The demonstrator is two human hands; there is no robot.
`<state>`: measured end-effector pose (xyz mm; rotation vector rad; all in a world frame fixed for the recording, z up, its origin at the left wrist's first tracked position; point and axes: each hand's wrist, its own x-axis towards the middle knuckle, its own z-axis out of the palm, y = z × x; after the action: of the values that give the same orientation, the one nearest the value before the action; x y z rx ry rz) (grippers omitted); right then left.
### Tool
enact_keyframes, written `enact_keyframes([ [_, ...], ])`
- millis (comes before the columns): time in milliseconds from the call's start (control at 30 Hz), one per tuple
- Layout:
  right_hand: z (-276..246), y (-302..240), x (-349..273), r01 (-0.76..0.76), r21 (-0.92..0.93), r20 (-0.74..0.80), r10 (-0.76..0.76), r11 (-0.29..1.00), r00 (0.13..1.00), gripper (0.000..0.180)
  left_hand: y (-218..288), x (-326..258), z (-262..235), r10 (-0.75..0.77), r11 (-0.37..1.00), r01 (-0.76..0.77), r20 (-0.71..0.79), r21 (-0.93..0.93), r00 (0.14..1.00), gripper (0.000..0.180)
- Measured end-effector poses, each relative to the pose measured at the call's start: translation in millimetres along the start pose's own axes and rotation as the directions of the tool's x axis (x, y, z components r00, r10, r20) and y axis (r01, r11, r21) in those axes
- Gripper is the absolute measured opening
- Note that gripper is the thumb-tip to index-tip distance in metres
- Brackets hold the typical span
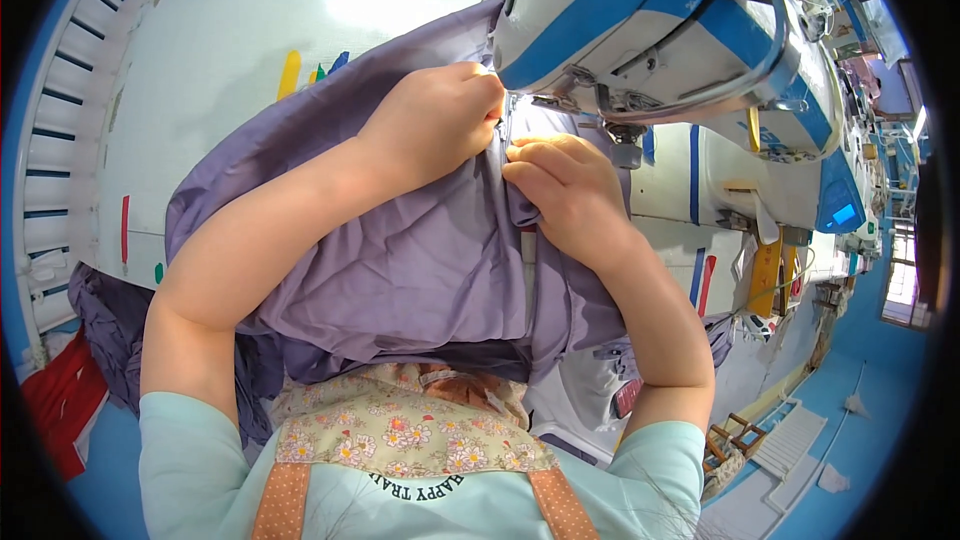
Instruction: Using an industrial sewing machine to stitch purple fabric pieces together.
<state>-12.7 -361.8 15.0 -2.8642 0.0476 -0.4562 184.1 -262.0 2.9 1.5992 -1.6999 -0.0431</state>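
A large piece of purple fabric (400, 270) is spread over the white sewing table and hangs down toward my lap. Close to the needle area of a white and blue sewing machine (600, 30), my left hand (440, 120) is closed on the fabric, its fingertips partly turned from view. Just to the right and slightly nearer, my right hand (570, 185) pinches a folded edge of the same cloth. A bright lamp under the machine head lights the spot between both hands. The needle itself is hard to make out behind my left fingers.
Colored tape strips, one a yellow strip (290, 74), mark the white tabletop (220, 30). On the right sit a yellow holder (765, 275) and a small blue screen panel (842, 215). Dark purple cloth (110, 325) and red cloth (60, 405) lie at the left.
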Motion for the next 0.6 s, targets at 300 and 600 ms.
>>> enact_keyframes([
  [300, 0, -1, 3, 0.082, -0.031, -0.111, -0.085, 0.996, 0.99, 0.024, -21, 21, 2, 0.057, 0.991, -0.058, 0.015, 0.123, 0.998, 0.019],
  [600, -2, -3, 3, -0.01, -0.012, -0.009, 0.01, 1.0, 1.0, 0.025, -44, 47, 8, 0.072, 0.972, -0.057, -0.061, 0.227, 0.996, 0.012],
])
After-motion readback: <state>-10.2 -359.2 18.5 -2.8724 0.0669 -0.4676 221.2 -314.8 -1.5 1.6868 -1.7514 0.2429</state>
